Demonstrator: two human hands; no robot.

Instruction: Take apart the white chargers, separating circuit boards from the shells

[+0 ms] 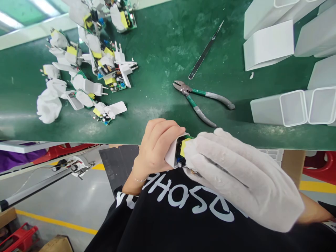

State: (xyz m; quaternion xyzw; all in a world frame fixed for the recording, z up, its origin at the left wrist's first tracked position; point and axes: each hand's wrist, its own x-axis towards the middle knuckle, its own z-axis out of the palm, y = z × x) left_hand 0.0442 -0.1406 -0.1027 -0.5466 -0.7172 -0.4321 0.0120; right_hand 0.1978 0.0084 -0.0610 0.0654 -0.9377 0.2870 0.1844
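Note:
Just past the table's front edge, my bare left hand [159,143] wraps around a white plastic adapter housing [172,154]. A circuit board [184,147] with a yellow-wrapped transformer and dark components sits at the housing's open end, partly inside it. My right hand [236,171], in a white glove, grips the board's other end; its fingers hide much of that part. Beyond my hands lie diagonal cutters [186,91] with green and grey handles, jaws apart. Dark tweezers [206,50] rest farther back.
Several circuit boards with white plug caps [105,66] are heaped at the left of the green table [152,70]. Beside them lies a crumpled white glove [49,105]. White rectangular housings [269,45] stand and lie at the right. Red plastic stools [321,168] show below the table.

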